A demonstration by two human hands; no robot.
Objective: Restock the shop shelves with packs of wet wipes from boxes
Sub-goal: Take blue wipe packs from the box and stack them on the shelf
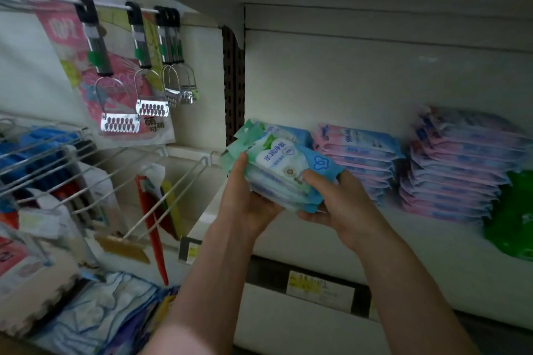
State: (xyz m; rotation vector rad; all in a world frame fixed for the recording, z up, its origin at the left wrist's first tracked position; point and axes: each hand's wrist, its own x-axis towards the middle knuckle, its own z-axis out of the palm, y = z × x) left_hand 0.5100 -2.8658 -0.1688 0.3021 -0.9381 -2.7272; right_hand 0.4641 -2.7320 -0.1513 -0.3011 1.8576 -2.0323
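A: How far along does the restocking look?

B: Partly done, at a guess. The shelf already carries two piles of pink-and-blue packs against its back wall: the taller stack to the right and the shorter stack just beside it. The left end and the whole front strip are bare, so there is room for plenty more. No box is in view, so how much stock is left cannot be told.

A: And the packs in hand?

B: The person holds a bundle of wet wipes, green and blue, in the air over the shelf's left end, just left of the shorter stack and not yet set down. The left hand grips its left end, thumb up the side and fingers curled beneath. The right hand holds the right end, thumb on top and fingers wrapped under.

A: Counts?

B: One shelf being filled and two stacks. The taller one has roughly a dozen packs and the shorter roughly nine; blur prevents an exact count. One green pack lies at the far right. The bundle looks like three or four packs. One more blue pack shows behind it. Two hands, both occupied.
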